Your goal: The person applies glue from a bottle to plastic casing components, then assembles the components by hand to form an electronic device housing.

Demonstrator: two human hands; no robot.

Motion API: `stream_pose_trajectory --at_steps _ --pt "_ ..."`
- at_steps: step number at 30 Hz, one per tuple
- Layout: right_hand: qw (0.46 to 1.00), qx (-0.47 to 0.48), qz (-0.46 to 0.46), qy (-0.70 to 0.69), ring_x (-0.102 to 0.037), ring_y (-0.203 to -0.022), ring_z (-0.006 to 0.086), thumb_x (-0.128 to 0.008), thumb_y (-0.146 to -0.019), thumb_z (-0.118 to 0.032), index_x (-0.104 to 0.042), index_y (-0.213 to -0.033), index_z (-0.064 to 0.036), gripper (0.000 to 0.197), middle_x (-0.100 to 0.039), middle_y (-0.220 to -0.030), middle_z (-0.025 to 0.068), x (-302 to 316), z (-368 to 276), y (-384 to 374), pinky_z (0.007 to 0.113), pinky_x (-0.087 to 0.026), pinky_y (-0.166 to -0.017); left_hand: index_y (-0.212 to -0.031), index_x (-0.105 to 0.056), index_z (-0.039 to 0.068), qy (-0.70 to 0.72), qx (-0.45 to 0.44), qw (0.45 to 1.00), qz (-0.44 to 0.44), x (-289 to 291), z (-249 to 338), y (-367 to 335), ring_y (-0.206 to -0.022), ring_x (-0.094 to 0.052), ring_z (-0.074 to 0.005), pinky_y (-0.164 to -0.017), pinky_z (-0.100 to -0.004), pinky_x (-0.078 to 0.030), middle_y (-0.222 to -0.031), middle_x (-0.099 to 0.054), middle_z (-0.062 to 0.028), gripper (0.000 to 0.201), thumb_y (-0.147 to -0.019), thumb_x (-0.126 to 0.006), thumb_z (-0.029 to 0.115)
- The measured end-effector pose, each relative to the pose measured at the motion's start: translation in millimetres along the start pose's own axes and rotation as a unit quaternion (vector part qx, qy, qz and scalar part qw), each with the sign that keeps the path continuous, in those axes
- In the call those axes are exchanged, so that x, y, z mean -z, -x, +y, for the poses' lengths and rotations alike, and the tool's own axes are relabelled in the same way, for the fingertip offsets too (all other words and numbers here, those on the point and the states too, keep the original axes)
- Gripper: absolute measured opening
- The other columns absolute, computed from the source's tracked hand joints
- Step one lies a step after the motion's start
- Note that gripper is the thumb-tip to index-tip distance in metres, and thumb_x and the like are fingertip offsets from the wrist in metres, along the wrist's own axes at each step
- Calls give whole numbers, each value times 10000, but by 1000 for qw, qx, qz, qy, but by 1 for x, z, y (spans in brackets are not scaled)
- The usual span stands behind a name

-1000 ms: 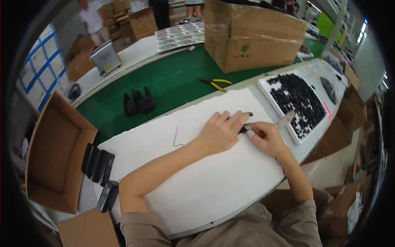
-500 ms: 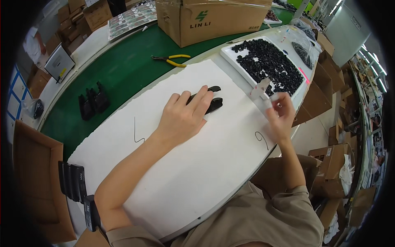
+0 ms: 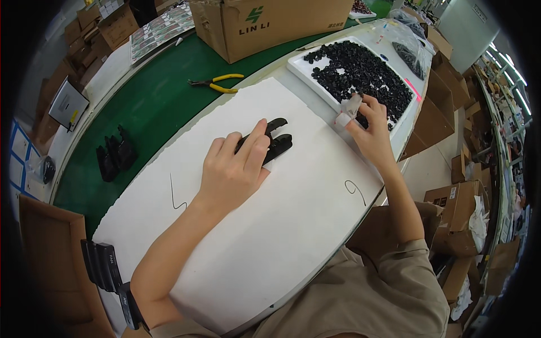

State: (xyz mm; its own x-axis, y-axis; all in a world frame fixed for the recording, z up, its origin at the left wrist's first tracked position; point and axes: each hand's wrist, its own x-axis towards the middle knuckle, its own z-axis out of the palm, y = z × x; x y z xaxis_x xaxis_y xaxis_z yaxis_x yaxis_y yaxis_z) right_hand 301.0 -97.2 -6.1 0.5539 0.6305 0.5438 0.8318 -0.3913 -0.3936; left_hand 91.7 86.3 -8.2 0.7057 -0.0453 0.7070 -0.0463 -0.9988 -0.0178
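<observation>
On the white paper sheet (image 3: 253, 236), my left hand (image 3: 232, 169) lies palm down over black curved plastic parts (image 3: 277, 147). Its fingers are bent around them and hide much of their shape. At the near edge of the white foam tray (image 3: 315, 79), my right hand (image 3: 372, 132) is in a pinch, with thumb and fingers bent toward each other. White wrapping (image 3: 344, 117) and a pale, ragged piece (image 3: 351, 104) show at its fingertips. What lies between the tips cannot be made out. Many small black pieces (image 3: 372, 70) fill the tray.
Yellow-handled pliers (image 3: 224, 83) and black plastic housings (image 3: 116, 152) lie on the green surface (image 3: 152, 96). A large cardboard box (image 3: 270, 28) stands at the back. Several black parts (image 3: 102, 263) line the paper's left edge beside an open carton (image 3: 51, 265).
My right hand has moved a little up and left, to the tray's near edge. My left hand stays on the black parts. The whole view has shifted slightly.
</observation>
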Motion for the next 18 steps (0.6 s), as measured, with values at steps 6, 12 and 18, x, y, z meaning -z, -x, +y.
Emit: stream_pose_trajectory --at_steps 6,12,18 --pt "839 -107 -90 -525 -585 -908 217 -555 -891 -301 -494 -1095 -7 363 -601 -1030 137 3 -22 -15 331 -444 -861 -962 -501 49 -17 -11 999 34 -8 -3 1 -690 -504 -223 -573 -306 -385 -1114 -591 -116 501 -557 -762 187" --pt "618 -171 -216 -736 -472 -613 104 -393 -930 -469 -454 -1105 -27 478 -539 -753 52 -6 -24 -41 233 -399 -531 -922 -502 48 -19 -21 999 21 -6 0 -3 -654 -499 -226 -537 -301 -374 -1061 -611 -117 392 -662 -715 249" --pt "593 -277 -199 -729 -259 -530 56 -429 -870 -573 -464 -1059 -20 586 -341 -606 -31 -14 -27 -34 197 -222 -429 -923 -486 52 -30 -19 999 21 -6 0 -1 -670 -519 -241 -553 -301 -388 -1062 -626 -117 355 -681 -696 205"
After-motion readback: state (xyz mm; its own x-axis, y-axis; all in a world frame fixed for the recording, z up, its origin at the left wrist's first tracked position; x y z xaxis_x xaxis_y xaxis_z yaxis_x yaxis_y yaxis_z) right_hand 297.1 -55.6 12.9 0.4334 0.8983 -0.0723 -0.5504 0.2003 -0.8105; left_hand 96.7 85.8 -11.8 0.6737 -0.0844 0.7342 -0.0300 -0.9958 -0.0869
